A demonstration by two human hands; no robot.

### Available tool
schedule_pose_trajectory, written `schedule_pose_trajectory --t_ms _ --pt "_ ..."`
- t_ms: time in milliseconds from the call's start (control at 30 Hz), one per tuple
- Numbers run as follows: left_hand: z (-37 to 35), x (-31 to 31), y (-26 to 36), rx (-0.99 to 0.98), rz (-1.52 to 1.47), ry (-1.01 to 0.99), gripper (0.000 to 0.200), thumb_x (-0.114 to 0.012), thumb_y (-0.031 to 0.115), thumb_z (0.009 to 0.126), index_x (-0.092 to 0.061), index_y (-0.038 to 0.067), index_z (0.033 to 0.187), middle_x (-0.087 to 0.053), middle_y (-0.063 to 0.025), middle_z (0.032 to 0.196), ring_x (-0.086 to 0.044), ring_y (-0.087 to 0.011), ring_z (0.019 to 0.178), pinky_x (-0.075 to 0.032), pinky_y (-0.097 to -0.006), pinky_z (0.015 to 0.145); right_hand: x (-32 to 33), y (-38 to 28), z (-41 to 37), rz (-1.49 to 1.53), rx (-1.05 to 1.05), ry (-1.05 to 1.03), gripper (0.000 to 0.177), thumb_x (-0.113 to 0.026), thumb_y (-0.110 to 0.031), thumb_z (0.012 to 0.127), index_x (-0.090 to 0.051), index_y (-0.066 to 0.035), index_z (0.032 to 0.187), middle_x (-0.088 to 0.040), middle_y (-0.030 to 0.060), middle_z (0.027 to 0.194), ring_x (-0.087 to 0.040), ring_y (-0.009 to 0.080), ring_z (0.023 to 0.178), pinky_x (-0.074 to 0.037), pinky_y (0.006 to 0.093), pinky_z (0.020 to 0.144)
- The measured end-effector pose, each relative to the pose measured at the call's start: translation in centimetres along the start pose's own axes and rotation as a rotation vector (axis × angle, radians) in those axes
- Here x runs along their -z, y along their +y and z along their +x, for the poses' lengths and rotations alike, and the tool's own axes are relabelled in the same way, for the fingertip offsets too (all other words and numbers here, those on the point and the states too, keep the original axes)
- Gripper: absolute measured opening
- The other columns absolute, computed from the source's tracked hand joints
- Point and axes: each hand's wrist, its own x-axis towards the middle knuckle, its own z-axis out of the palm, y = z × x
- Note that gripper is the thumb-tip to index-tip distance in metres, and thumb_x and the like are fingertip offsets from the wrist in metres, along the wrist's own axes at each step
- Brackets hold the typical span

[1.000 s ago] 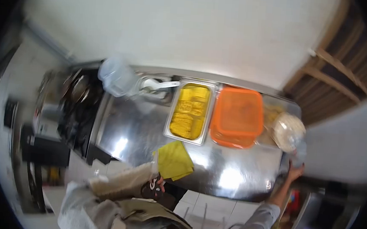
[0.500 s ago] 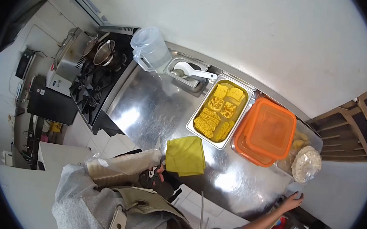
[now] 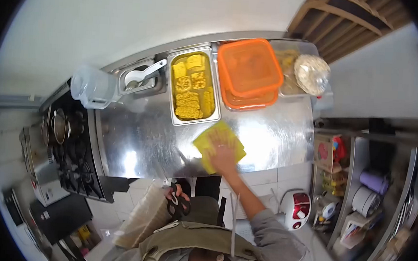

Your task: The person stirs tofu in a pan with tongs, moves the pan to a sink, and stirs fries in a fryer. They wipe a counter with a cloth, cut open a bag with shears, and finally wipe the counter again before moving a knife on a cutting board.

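My right hand (image 3: 222, 155) lies flat, fingers spread and slightly blurred, on a yellow-green cloth (image 3: 239, 151) near the front edge of the steel counter (image 3: 154, 143). Low in front of my body, my left hand (image 3: 180, 192) is closed round what look like black-handled scissors (image 3: 179, 207). Beside it, a long pale item in clear plastic (image 3: 142, 215) rests against my left arm. Behind the cloth stands a steel tray (image 3: 216, 115) of yellow food pieces in liquid. Orange-lidded containers (image 3: 249, 68) are stacked to its right.
A clear jug (image 3: 93, 87) and a small steel pan (image 3: 125, 78) with a white-handled ladle (image 3: 150, 69) stand back left. The black stove (image 3: 73, 162) adjoins the counter's left end. Back right, a wrapped pale round item (image 3: 311, 73) sits on a clear container. Shelves (image 3: 350, 189) stand at right.
My right hand has moved from beyond the counter's right end onto the cloth, which is now turned and less square. The view has swung right, and more shelving shows.
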Motion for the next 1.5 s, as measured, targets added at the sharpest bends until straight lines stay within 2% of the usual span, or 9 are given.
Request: schedule_pose_trajectory --t_ms 200,333,533,600,633,700,933,1200,1500 --pt "-1.9 0.1 -0.3 0.000 -0.002 0.009 0.020 -0.047 0.005 0.075 -0.045 0.005 0.096 -0.051 -0.0191 0.115 -0.054 -0.0390 0.102 -0.045 -0.0511 0.088 12.3 19.4 1.7 -0.518 -0.505 0.397 0.053 -0.044 -0.038 0.086 -0.036 -0.022 0.136 -0.026 0.0105 0.145 -0.023 0.0349 0.132 -0.015 0.0567 0.104" --pt "-3.3 0.4 0.1 -0.023 0.002 0.015 0.020 -0.047 0.005 0.075 -0.045 0.005 0.096 -0.051 -0.0191 0.114 -0.054 -0.0388 0.101 -0.045 -0.0509 0.088 6.4 15.7 0.9 -0.515 -0.543 0.397 0.052 -0.040 -0.035 0.088 -0.034 -0.018 0.137 -0.025 0.0117 0.145 -0.023 0.0345 0.132 -0.016 0.0564 0.104" --pt "-3.9 1.3 0.6 -0.053 -0.011 -0.002 0.020 -0.047 0.006 0.075 -0.045 0.005 0.096 -0.051 -0.0192 0.114 -0.054 -0.0385 0.101 -0.045 -0.0505 0.087 -4.7 -7.6 -5.3 -0.030 0.071 -0.018 0.054 -0.047 -0.027 0.079 -0.041 -0.016 0.132 -0.031 0.0142 0.141 -0.031 0.0361 0.128 -0.020 0.0561 0.103" --pt "-3.9 1.5 0.1 -0.066 -0.028 -0.013 0.020 -0.047 0.006 0.075 -0.045 0.005 0.096 -0.051 -0.0192 0.114 -0.054 -0.0384 0.101 -0.045 -0.0504 0.087 -3.1 -4.8 -5.3 -0.208 -0.171 -0.669 0.054 -0.048 -0.026 0.077 -0.045 -0.015 0.129 -0.035 0.0150 0.139 -0.034 0.0356 0.126 -0.023 0.0538 0.102" --pt "-4.1 1.6 -0.1 -0.068 -0.030 -0.017 0.020 -0.047 0.006 0.075 -0.045 0.005 0.096 -0.051 -0.0192 0.114 -0.054 -0.0383 0.101 -0.045 -0.0503 0.087 -1.7 -1.6 -6.8 -0.063 -0.236 -0.040 0.051 -0.047 -0.023 0.077 -0.048 -0.011 0.127 -0.037 0.0156 0.137 -0.036 0.0349 0.124 -0.024 0.0519 0.102" --pt "-4.3 1.8 0.1 -0.083 -0.037 -0.025 0.020 -0.047 0.006 0.075 -0.045 0.005 0.096 -0.051 -0.0192 0.114 -0.054 -0.0382 0.101 -0.046 -0.0502 0.087 2.5 6.5 -6.3 -0.335 -0.361 0.248 0.050 -0.043 -0.015 0.079 -0.045 -0.011 0.129 -0.037 0.0151 0.138 -0.031 0.0348 0.128 -0.019 0.0516 0.106" --pt "-7.4 4.0 -0.2 -0.172 -0.066 -0.049 0.020 -0.047 0.006 0.075 -0.046 0.005 0.095 -0.052 -0.0192 0.114 -0.054 -0.0378 0.100 -0.046 -0.0498 0.086 8.5 20.9 0.4 -0.662 -0.724 0.434 0.051 -0.033 -0.027 0.090 -0.027 -0.021 0.140 -0.022 0.0086 0.147 -0.023 0.0332 0.133 -0.021 0.0575 0.102" --pt "-17.1 8.9 -0.7 -0.337 -0.099 -0.082 0.021 -0.048 0.007 0.075 -0.046 0.005 0.095 -0.052 -0.0193 0.113 -0.055 -0.0374 0.099 -0.046 -0.0493 0.086 -11.5 -17.1 -0.8 -0.362 0.053 0.013 0.060 -0.044 -0.029 0.084 -0.027 -0.018 0.140 -0.019 0.0121 0.147 -0.018 0.0369 0.134 -0.009 0.0554 0.106" --pt "-29.2 13.2 -3.4 -0.551 -0.146 -0.065 0.021 -0.048 0.007 0.075 -0.046 0.005 0.095 -0.052 -0.0193 0.113 -0.055 -0.0369 0.099 -0.047 -0.0487 0.085 -25.2 -38.1 6.4 -0.268 0.589 -0.033 0.054 -0.039 -0.033 0.088 -0.031 -0.016 0.139 -0.024 0.0103 0.145 -0.019 0.0340 0.134 -0.014 0.0530 0.106"
